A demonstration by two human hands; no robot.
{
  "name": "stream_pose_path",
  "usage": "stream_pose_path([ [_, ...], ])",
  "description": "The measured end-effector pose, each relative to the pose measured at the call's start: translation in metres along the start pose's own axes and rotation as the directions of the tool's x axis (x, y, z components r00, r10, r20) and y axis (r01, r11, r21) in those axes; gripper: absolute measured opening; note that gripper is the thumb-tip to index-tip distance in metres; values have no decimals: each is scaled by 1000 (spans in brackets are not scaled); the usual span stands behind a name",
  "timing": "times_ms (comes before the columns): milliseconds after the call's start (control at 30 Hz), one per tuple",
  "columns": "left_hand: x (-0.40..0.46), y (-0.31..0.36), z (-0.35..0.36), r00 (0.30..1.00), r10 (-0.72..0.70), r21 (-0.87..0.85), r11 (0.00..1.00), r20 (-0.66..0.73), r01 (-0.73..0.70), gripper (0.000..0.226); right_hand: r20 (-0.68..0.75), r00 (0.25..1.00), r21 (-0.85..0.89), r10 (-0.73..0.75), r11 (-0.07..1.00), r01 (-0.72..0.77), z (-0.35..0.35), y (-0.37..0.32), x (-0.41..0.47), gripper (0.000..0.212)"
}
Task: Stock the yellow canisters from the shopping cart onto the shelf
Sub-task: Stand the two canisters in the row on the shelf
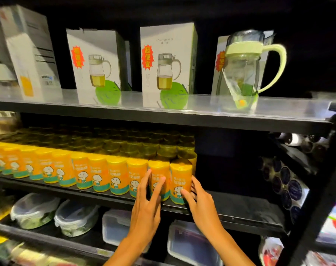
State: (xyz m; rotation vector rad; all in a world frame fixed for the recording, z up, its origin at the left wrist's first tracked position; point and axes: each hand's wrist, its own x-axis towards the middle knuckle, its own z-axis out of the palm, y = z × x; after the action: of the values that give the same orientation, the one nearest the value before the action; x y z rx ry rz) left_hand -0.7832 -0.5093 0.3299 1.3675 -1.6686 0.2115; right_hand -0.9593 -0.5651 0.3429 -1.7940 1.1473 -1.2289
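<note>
Hands meet at the right end of the yellow canisters [98, 169] on the middle shelf [230, 207] (front row): the left hand [147, 204] grasps the second-last canister [160, 179], the right hand [199, 204] grasps the end canister [180, 181], both upright.

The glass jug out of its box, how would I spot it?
Look along the top shelf, past the white boxes printed with jug pictures. At the right end stands the glass jug, the only item unboxed, with a pale green collar and curved handle.
</note>
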Motion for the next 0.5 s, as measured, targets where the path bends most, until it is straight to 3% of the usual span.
stream_pose_path([
  [167,-4,2,-12,998,13,84,996,60,-18,75,-20,998,-51,-59,997,58,7,10,3,58],
  [300,-7,2,-20,994,19,175,984,105,-37,75,-96,991,-240,-89,969,64,7,6,-3,64],
  [500,-6,-3,-35,980,35,184,980,193,-72,75,-106,994,-87,-5,996,-4,4,-7,-9,63],
])
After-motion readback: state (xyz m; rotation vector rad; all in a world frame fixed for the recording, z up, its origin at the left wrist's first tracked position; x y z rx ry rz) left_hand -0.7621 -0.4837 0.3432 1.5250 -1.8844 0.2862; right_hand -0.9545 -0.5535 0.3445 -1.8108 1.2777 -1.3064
